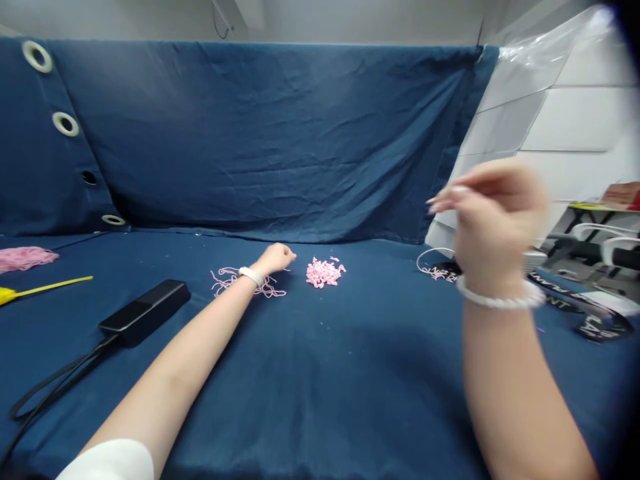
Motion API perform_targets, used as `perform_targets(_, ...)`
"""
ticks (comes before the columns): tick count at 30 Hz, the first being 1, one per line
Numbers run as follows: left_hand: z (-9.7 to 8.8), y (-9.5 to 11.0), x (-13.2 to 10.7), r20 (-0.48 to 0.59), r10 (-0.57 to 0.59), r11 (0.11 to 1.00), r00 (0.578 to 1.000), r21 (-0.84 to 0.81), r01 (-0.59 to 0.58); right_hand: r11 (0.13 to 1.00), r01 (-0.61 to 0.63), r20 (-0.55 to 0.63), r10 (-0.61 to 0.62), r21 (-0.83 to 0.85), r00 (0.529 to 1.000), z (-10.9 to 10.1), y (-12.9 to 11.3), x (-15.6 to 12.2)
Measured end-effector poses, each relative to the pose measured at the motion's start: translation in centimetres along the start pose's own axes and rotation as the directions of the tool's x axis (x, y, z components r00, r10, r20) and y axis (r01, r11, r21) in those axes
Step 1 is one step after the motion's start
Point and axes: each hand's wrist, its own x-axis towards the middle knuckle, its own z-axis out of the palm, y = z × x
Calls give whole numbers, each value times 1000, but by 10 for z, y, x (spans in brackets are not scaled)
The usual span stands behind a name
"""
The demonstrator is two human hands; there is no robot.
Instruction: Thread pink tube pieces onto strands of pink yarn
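My left hand (pixel 277 259) reaches far out over the blue cloth, its fingers curled closed. What it holds, if anything, is too small to make out. Loose pink strands of yarn (pixel 273 291) lie tangled under and beside its wrist. Just to the right of this hand is a small heap of short pink pieces (pixel 324 273), with a few stray bits at its edge. My right hand (pixel 495 213) is raised well above the cloth on the right, smeared by motion. Its thumb and fingertips come together in a pinch, and I cannot see what is between them.
A black box with cables (pixel 145 312) and a yellow stick-like tool (pixel 50 287) lie at left, near a pink yarn bundle (pixel 27 258). On the right are a black lettered strap (pixel 600 327) and a white cord (pixel 434 251). A blue curtain (pixel 280 140) hangs behind.
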Motion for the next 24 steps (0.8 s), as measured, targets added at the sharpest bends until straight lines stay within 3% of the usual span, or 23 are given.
perform_targets(1,-12,-10,0,-2,-38,999,999,3,38,995,-28,11,29,-96,1000,10,15,-3)
perform_targets(3,-34,-31,-2,-1,-129,992,992,16,129,913,-87,211,184,-399,960,37,48,-20)
perform_targets(5,-46,-49,-6,16,-212,977,977,25,212,744,-13,468,433,-668,770,65,78,-50)
perform_targets(9,-33,-65,-14,80,-304,952,949,-12,306,716,-6,515,508,-698,690,105,115,-118)
perform_targets(12,-21,-64,-15,56,-312,942,948,-107,317,711,-30,521,542,-702,659,111,128,-145)
perform_targets(14,-25,-61,-14,3,-292,936,956,-206,287,707,-51,513,558,-705,652,111,133,-150)
perform_targets(19,-70,-39,-17,-172,-158,888,972,-455,63,711,-96,507,582,-697,635,110,138,-150)
perform_targets(21,-87,-27,-21,-289,-112,872,951,-488,-45,714,-113,506,589,-691,630,110,138,-150)
perform_targets(24,-101,-13,-29,-499,-90,879,862,-446,-167,724,-129,509,588,-677,629,110,137,-149)
